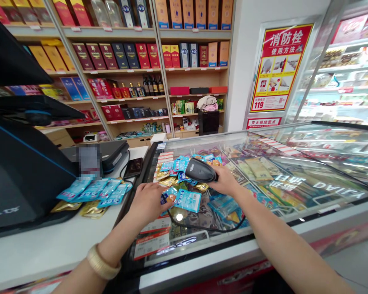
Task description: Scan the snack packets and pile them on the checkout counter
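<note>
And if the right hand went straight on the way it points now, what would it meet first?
Probably the packet pile: the right hand points forward and left, with the scanner foremost. Its height over the pile is unclear, so it might pass above.

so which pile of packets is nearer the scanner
The pile on the glass case, beside the scanner in the right hand; the other pile lies left, on the white counter.

bright, with glare on glass [179, 217]
</note>
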The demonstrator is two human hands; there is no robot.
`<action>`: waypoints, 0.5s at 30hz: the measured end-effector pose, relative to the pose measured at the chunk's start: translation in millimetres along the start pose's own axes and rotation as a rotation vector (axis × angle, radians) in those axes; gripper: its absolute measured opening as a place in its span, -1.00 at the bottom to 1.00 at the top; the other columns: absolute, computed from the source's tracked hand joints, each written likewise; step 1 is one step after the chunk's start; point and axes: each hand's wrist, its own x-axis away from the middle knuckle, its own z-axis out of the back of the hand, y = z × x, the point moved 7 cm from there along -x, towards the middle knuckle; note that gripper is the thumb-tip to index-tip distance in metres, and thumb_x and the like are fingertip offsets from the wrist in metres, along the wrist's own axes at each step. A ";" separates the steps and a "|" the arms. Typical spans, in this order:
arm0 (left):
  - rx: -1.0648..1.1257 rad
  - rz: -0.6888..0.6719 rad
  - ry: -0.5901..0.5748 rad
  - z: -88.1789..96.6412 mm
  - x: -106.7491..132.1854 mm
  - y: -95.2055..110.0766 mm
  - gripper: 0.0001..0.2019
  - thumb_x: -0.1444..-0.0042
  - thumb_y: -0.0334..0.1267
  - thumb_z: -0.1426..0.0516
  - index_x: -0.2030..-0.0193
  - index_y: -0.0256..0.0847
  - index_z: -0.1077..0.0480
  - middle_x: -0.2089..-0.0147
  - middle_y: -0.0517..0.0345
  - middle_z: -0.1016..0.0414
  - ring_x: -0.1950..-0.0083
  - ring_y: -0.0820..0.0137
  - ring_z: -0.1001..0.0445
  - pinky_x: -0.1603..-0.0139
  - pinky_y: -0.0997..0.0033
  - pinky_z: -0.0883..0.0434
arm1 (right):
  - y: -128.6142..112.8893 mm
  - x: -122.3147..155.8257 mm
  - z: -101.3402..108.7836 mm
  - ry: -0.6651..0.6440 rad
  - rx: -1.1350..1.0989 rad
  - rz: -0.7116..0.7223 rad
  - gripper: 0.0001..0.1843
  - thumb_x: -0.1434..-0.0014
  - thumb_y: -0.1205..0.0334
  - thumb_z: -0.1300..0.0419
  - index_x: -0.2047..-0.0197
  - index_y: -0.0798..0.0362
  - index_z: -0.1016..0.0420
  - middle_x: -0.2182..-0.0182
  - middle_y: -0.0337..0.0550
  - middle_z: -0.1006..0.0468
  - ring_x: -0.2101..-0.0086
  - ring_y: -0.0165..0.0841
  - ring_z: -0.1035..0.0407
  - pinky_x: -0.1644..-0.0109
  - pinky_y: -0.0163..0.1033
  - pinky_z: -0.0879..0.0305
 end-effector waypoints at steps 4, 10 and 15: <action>-0.190 0.028 -0.102 -9.9 -2.5 16.9 -0.62 0.10 -0.02 -0.24 0.15 -0.14 -0.58 0.16 -0.19 -0.61 -0.01 -0.01 -0.48 -0.16 0.02 -0.16 | 0.9 -0.3 -0.8 0.004 0.003 0.002 -0.78 -0.01 0.20 -0.27 0.23 0.05 -0.52 0.31 -0.07 -0.62 0.29 -0.21 -0.49 0.22 -0.23 -0.32; -0.281 0.066 -0.143 -2.9 -9.0 21.6 -0.72 0.03 -0.09 -0.16 0.27 -0.20 -0.57 0.25 -0.23 -0.61 0.11 0.00 -0.55 -0.02 0.07 -0.26 | 0.9 -0.7 -0.6 0.008 0.020 -0.002 -0.78 -0.01 0.18 -0.27 0.23 0.04 -0.52 0.31 -0.09 -0.62 0.29 -0.23 -0.49 0.22 -0.26 -0.31; 0.160 0.208 0.097 12.2 -19.2 -9.2 -0.57 0.10 0.02 -0.22 0.11 -0.14 -0.53 0.24 -0.11 -0.62 0.14 0.04 -0.56 0.06 0.12 -0.37 | 0.6 -0.8 1.8 0.043 0.012 0.002 -0.76 0.01 0.22 -0.27 0.20 0.04 -0.52 0.32 -0.11 -0.62 0.31 -0.25 -0.48 0.25 -0.27 -0.29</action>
